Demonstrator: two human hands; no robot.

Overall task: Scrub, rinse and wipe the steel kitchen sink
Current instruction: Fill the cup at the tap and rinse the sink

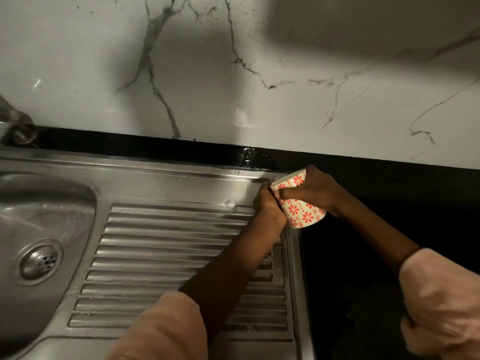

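Observation:
The steel sink (pixel 166 183) fills the lower left, with a basin and drain (pixel 40 262) at the left and a ribbed drainboard (pixel 161 245) to the right. My right hand (pixel 315 189) grips a white cup with a red flower pattern (pixel 302 213), tipped over the drainboard's far right corner. My left hand (pixel 267 206) lies on the steel at that corner, right beside the cup; its fingers are hidden behind the cup, so what it holds cannot be told.
A black countertop (pixel 376 229) lies right of the sink and runs as a wet strip (pixel 252 157) behind it. A white marble-patterned wall (pixel 233 74) rises at the back. Part of a tap (pixel 13 123) shows at the far left edge.

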